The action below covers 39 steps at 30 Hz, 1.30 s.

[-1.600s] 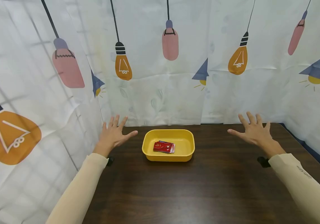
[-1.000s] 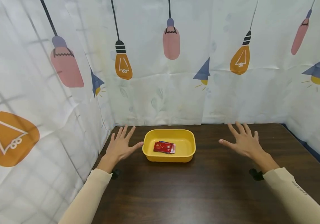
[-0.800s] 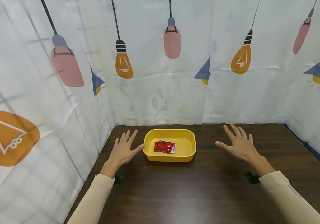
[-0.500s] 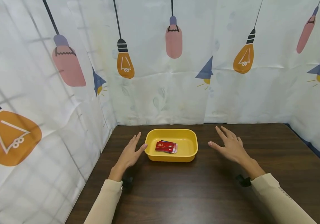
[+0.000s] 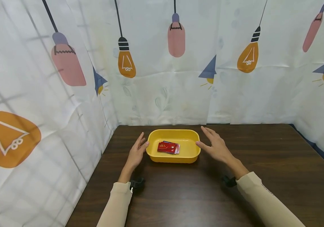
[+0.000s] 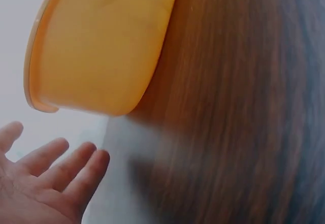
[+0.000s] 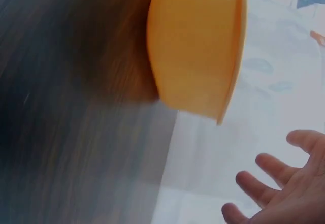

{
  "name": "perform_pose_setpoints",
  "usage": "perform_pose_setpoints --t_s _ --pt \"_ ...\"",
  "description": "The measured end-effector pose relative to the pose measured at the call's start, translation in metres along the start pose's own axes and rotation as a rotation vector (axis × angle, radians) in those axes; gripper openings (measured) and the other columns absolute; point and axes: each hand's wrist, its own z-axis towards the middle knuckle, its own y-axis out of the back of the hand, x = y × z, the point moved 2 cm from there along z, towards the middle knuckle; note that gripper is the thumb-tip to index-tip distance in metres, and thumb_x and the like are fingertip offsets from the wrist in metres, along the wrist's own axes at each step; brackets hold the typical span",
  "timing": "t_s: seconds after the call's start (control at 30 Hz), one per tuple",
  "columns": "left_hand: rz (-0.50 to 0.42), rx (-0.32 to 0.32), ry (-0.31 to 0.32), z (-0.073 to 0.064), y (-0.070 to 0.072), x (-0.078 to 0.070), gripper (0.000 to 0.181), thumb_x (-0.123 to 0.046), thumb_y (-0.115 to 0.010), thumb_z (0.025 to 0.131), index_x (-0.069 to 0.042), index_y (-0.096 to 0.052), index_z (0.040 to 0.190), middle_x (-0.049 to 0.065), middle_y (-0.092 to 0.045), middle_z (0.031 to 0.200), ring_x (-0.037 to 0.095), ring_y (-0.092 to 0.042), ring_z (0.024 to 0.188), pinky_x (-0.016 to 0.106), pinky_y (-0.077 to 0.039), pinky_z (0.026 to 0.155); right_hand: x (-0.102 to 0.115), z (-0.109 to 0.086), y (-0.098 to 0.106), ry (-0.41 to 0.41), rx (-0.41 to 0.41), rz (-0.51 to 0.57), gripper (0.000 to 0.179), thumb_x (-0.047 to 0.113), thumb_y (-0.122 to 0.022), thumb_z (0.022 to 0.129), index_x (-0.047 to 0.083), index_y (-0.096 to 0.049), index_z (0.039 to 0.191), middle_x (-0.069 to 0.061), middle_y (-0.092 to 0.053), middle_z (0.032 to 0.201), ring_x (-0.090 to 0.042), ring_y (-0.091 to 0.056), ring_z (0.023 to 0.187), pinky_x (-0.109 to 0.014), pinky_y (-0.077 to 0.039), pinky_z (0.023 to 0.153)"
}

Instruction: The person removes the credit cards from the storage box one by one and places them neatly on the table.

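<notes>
A yellow plastic basin (image 5: 173, 160) with rounded corners sits near the table's back edge in the head view. Inside it, left of centre, lies a small stack of cards (image 5: 167, 147), the top one red with "VIP" on it. My left hand (image 5: 135, 154) is beside the basin's left end, thumb tip right at the rim. My right hand (image 5: 217, 147) is at the right end, its thumb tip overlapping the rim in this view. Both hands have extended, spread fingers and hold nothing. Each wrist view shows the basin's yellow side wall (image 6: 101, 51) with a gap before the fingers.
The dark wood-grain table (image 5: 176, 195) stretches forward and to the right of the basin. A white curtain (image 5: 162, 94) printed with lamps and bulbs hangs behind the table and along its left side. Dark bands circle both wrists.
Both hands have come down and inward from wide apart, closing in on the two ends of the basin. The basin and the cards have stayed in place; the head view has shifted slightly.
</notes>
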Motion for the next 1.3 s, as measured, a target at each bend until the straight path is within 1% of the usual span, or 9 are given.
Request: perform_pose_setpoints --t_s 0.07,0.17,0.3,0.43,0.6,0.8,1.07,1.17,1.3 --pt "-0.101 0.011 0.018 0.0 -0.001 0.002 0.064 -0.038 -0.054 0.106 -0.033 -0.026 0.163 0.018 -0.035 0.165 0.036 -0.041 0.149 0.058 -0.042 0.114 0.005 0.004 -0.005 -0.01 0.013 0.03 0.081 0.054 -0.06 0.098 0.029 -0.022 0.165 -0.016 -0.026 0.168 -0.049 -0.025 0.151 -0.082 -0.017 0.112" --pt "-0.199 0.028 0.051 0.0 -0.003 0.005 0.061 -0.03 -0.053 0.107 -0.03 -0.027 0.163 0.017 -0.034 0.165 0.033 -0.037 0.152 0.059 -0.04 0.115 0.012 0.009 -0.012 -0.021 0.035 0.079 0.081 0.056 -0.06 0.097 0.031 -0.023 0.165 -0.013 -0.026 0.168 -0.047 -0.026 0.152 -0.082 -0.016 0.113" --pt "-0.252 0.046 0.071 0.0 -0.005 0.009 0.059 -0.02 -0.05 0.108 -0.026 -0.029 0.163 0.016 -0.036 0.165 0.035 -0.037 0.151 0.06 -0.038 0.117 0.02 0.018 -0.022 -0.025 0.06 0.139 0.081 0.058 -0.062 0.096 0.033 -0.025 0.164 -0.01 -0.029 0.167 -0.043 -0.033 0.148 -0.076 -0.026 0.115" --pt "-0.269 0.06 0.077 0.001 -0.007 0.011 0.058 -0.015 -0.049 0.108 -0.022 -0.031 0.163 0.016 -0.037 0.164 0.036 -0.04 0.149 0.06 -0.037 0.117 0.027 0.026 -0.03 -0.031 0.078 0.181 0.081 0.057 -0.064 0.094 0.035 -0.027 0.163 -0.01 -0.032 0.166 -0.042 -0.04 0.144 -0.07 -0.033 0.115" --pt "-0.288 0.062 0.101 0.001 -0.008 0.013 0.057 -0.013 -0.05 0.107 -0.021 -0.034 0.162 0.017 -0.042 0.161 0.036 -0.045 0.146 0.058 -0.038 0.117 0.035 0.037 -0.044 -0.017 0.106 0.197 0.081 0.056 -0.065 0.094 0.036 -0.027 0.163 -0.01 -0.034 0.165 -0.04 -0.037 0.148 -0.069 -0.029 0.117" --pt "-0.325 0.073 0.11 0.0 -0.008 0.018 0.056 -0.015 -0.052 0.107 -0.025 -0.038 0.16 0.016 -0.045 0.159 0.033 -0.047 0.144 0.056 -0.039 0.117 0.044 0.047 -0.058 0.02 0.141 0.249 0.083 0.052 -0.069 0.093 0.032 -0.029 0.163 -0.009 -0.036 0.165 -0.037 -0.034 0.151 -0.066 -0.027 0.12" --pt "-0.341 0.091 0.093 -0.001 -0.009 0.019 0.053 -0.016 -0.053 0.106 -0.025 -0.043 0.158 0.013 -0.044 0.161 0.03 -0.044 0.147 0.054 -0.039 0.118 0.046 0.059 -0.074 0.013 0.161 0.233 0.084 0.052 -0.071 0.091 0.027 -0.033 0.162 -0.01 -0.041 0.162 -0.039 -0.045 0.143 -0.062 -0.035 0.118" --pt "-0.342 0.089 0.098 -0.001 -0.009 0.02 0.052 -0.017 -0.054 0.106 -0.025 -0.044 0.157 0.013 -0.044 0.16 0.03 -0.045 0.146 0.053 -0.04 0.117 0.047 0.062 -0.079 0.013 0.18 0.228 0.085 0.052 -0.072 0.091 0.024 -0.034 0.162 -0.01 -0.041 0.162 -0.039 -0.046 0.143 -0.062 -0.035 0.117" --pt "-0.34 0.092 0.099 -0.001 -0.007 0.022 0.052 -0.018 -0.054 0.106 -0.027 -0.044 0.157 0.013 -0.044 0.16 0.03 -0.045 0.146 0.053 -0.04 0.118 0.05 0.066 -0.084 0.007 0.205 0.222 0.085 0.051 -0.073 0.09 0.025 -0.034 0.162 -0.01 -0.04 0.163 -0.038 -0.045 0.144 -0.061 -0.035 0.118"
